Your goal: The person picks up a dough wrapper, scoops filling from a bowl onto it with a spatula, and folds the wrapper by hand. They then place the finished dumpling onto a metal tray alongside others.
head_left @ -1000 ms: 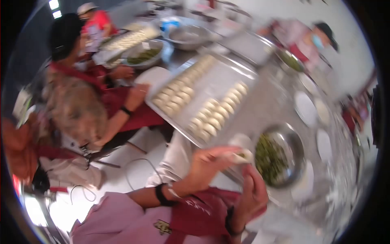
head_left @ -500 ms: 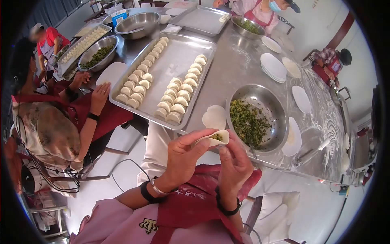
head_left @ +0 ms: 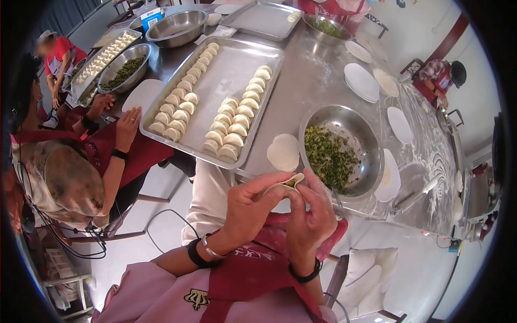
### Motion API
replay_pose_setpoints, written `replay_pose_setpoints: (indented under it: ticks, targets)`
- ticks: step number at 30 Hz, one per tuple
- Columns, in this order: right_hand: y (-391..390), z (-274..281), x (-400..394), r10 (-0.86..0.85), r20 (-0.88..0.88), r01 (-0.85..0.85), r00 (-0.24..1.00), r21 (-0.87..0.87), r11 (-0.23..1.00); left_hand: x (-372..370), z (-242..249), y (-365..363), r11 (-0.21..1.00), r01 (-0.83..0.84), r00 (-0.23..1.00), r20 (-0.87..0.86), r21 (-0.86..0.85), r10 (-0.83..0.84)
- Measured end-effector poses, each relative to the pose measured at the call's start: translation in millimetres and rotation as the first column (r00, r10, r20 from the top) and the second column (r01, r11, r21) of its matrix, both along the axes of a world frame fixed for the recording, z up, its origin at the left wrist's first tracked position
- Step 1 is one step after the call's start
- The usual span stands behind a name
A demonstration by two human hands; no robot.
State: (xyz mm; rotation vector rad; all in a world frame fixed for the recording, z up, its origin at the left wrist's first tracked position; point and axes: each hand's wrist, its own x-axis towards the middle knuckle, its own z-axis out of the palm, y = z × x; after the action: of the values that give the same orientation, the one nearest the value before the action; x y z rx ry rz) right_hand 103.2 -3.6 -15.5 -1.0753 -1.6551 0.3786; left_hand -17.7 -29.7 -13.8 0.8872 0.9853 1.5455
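Observation:
Between my two hands is a dumpling, its white wrapper partly folded over a green filling. The fingers and thumb of my left hand pinch its left side. My right hand grips the right edge, thumb beneath and fingers behind. Just beyond my hands, round dumpling wrappers lie on the steel table. To their right stands a metal bowl with chopped green filling and a utensil handle leaning over its near rim. A metal tray of folded dumplings in rows sits to the left.
Stacked white plates and a floured area are on the right of the table. A co-worker's hand is by the tray's left edge. More bowls, including an empty-looking one, stand at the back. Other people work around the table.
The wrapper has been folded further, its right edge pressed up and the filling less exposed. My right fingers have curled in closer. The view has shifted slightly.

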Motion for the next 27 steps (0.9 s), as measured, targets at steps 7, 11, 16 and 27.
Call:
replay_pose_setpoints:
  ticks: [7, 11, 16, 27]
  targets:
    - [0.9, -6.0, 4.8, 0.08, -0.044, -0.078, 0.996, 0.039, 0.996, -0.5, -2.8, -3.5, 1.0, 0.018, 0.998, -0.059, -0.006, -0.019]
    - [1.2, -5.2, 11.7, 0.118, -0.009, -0.119, 0.993, -0.062, 0.991, -4.2, -3.5, -3.9, 1.0, 0.024, 0.998, -0.055, -0.006, -0.024]
    - [-5.2, 0.2, 10.4, 0.096, -0.273, -0.18, 0.957, -0.302, 0.936, -1.4, -1.6, -6.1, 0.998, 0.057, 0.998, -0.034, 0.022, -0.056]
    - [-9.2, -8.1, 11.0, 0.145, -0.202, -0.167, 0.969, -0.099, 0.981, -0.3, -1.9, -11.4, 0.998, 0.053, 0.995, -0.081, -0.031, -0.056]
